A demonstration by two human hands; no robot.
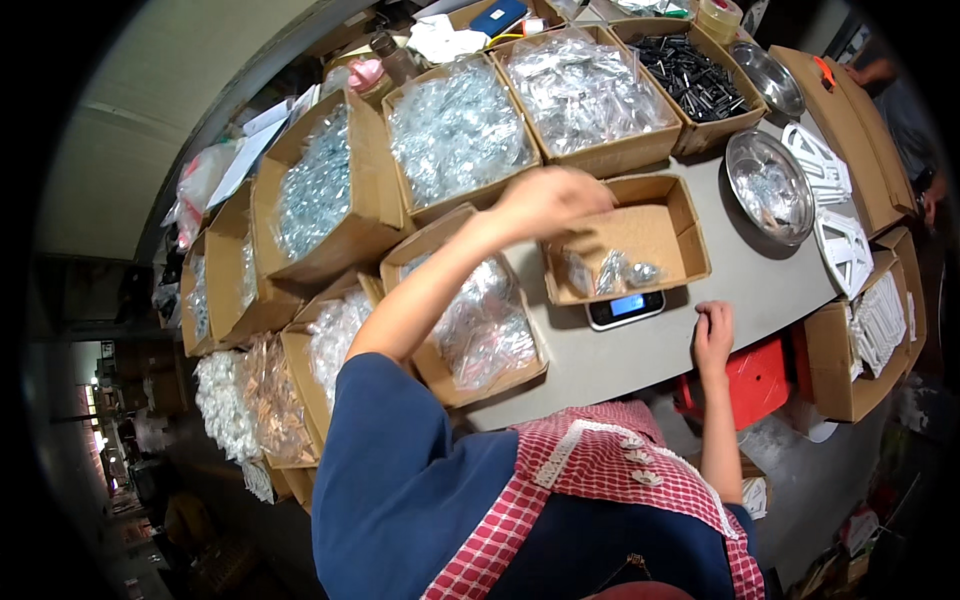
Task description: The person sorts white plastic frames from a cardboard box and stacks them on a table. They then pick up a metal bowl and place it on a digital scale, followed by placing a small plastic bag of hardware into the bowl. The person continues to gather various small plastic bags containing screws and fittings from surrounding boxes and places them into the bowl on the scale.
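Observation:
My left hand [555,200] is over the left back part of a shallow cardboard box [690,235], its fingers smeared by motion. Whether it holds anything is hidden by the blur. Inside the box, near its front wall, lie several small clear bags of metal hardware [613,272]. The box sits on a digital scale [625,308] with a lit blue display. My right hand [713,335] rests at the table's front edge, right of the scale, with its fingers curled in and nothing seen in them.
Cardboard boxes of bagged metal parts [460,135] line the back and left. A box of black pieces [690,75] stands at the back right, beside a metal bowl [770,188] and white plastic parts [845,250]. A red stool [755,385] is below the table; another person's arm [935,195] shows far right.

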